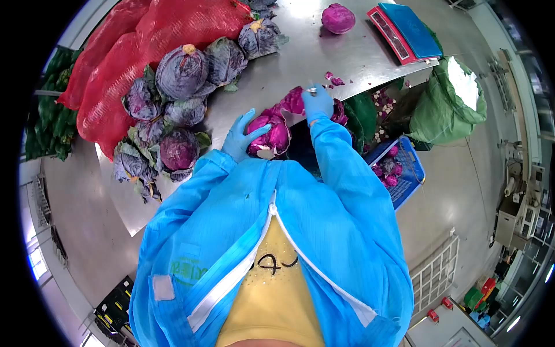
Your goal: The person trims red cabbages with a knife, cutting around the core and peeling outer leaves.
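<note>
My left hand (238, 137), in a blue glove, grips the side of a red cabbage (276, 134) at the table's near edge. The cabbage is bright purple, with a pale cut patch at its bottom. My gloved right hand (318, 103) is closed just to the right of it. A small shiny metal piece shows at its fingers; most of it is hidden. Loose purple leaves (293, 101) lie between the cabbage and my right hand, and I cannot tell whether the fingers hold them.
Untrimmed cabbages (182, 72) and red mesh sacks (110, 69) crowd the left side of the metal table (263, 72). A peeled cabbage (338, 18) and a red-and-blue scale (404, 32) stand at the back. On the right are a blue crate (407, 173) with purple pieces and a green sack (442, 110).
</note>
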`<state>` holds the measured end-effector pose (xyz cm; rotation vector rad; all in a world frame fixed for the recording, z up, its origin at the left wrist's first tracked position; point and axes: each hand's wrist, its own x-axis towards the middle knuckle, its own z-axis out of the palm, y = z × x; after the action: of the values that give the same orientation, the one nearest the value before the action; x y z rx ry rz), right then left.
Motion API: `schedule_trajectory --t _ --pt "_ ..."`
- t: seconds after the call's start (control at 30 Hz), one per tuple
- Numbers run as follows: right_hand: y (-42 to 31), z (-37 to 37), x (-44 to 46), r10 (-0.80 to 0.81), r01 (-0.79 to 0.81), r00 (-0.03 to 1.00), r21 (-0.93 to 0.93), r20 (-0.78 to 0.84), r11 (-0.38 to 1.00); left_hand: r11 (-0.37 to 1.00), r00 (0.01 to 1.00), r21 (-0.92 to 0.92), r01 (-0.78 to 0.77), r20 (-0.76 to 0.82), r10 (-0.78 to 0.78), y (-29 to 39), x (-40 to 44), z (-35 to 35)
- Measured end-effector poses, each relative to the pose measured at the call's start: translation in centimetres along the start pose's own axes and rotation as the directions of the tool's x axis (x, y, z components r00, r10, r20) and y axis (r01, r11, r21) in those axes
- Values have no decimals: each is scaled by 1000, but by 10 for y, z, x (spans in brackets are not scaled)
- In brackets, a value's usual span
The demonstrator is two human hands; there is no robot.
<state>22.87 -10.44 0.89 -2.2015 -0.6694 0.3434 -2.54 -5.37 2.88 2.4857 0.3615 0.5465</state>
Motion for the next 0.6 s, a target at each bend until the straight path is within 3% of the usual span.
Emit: schedule_trajectory --t 0.03,0.07,0.1,0.17,0.2,0.27,0.3,0.37,0.43,0.47,0.5,0.57,0.6 --pt "31 16 7 201 -201 980 64 11 977 999 1000 43 -12 -21 12 -2 -4 1" --pt "46 10 8 183 -183 982 -7 -37 983 996 999 90 -28 -43 32 -4 -5 2" --pt "15 -24 -14 308 -304 952 174 5 937 995 998 94 -26 -48 31 -7 -8 4" --pt "67 -12 -12 183 -173 983 204 -32 964 997 989 62 -50 -136 58 -16 -18 10" --pt "62 -18 -21 186 -176 982 204 -29 963 994 980 68 -90 -169 101 -19 -20 11" --pt "38 -41 -48 -73 79 961 12 -265 997 997 975 18 -73 -209 75 -21 -24 15" --pt "32 -46 -60 -72 78 961 10 -265 997 998 966 -28 -59 -252 50 -21 -24 17" --pt "21 -46 -78 -126 127 992 292 -22 948 998 964 -5 -56 -262 52 -13 -19 12" --pt "22 -29 -88 -191 71 942 393 275 917 998 973 -44 48 -225 -57 -10 -17 8" --pt "24 -24 -91 -214 127 917 261 337 957 998 971 -44 34 -233 -44 -11 -15 8" --pt "21 -21 -91 -251 139 888 295 385 945 999 972 -44 31 -232 -41 -13 -11 6" --pt "25 2 -87 -201 -110 847 533 492 839 998 980 -64 -21 -201 8 -15 -6 2" --pt "23 3 -82 -202 -110 847 534 492 838 998 979 -63 -21 -202 7 -16 -4 3"
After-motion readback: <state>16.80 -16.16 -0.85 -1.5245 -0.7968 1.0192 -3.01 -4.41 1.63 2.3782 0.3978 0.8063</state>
